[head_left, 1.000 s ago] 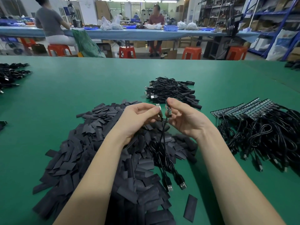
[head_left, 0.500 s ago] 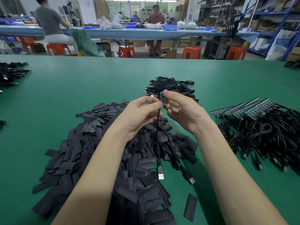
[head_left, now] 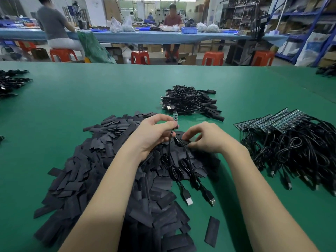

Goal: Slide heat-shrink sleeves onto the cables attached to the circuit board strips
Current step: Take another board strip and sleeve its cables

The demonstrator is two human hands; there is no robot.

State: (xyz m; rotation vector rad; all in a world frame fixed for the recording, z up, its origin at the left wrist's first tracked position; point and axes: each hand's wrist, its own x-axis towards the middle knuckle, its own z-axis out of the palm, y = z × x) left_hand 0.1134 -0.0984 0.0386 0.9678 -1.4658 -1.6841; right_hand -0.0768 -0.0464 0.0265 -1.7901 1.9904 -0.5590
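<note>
Head view: left hand [head_left: 154,132] is pinching a circuit board strip [head_left: 175,117] upright above the sleeve pile [head_left: 112,171] at the bench's [head_left: 72,106] near middle, cable [head_left: 170,151] dangling. Right hand [head_left: 205,137] is reaching into the pile, fingers curled; whether they are gripping a sleeve is hidden.

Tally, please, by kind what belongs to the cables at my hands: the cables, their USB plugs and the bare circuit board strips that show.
Black cables: 2
USB plugs: 2
Bare circuit board strip, pinched in the left hand: 1
Total: 5
The second cable's strip cannot be made out at the right hand.
</note>
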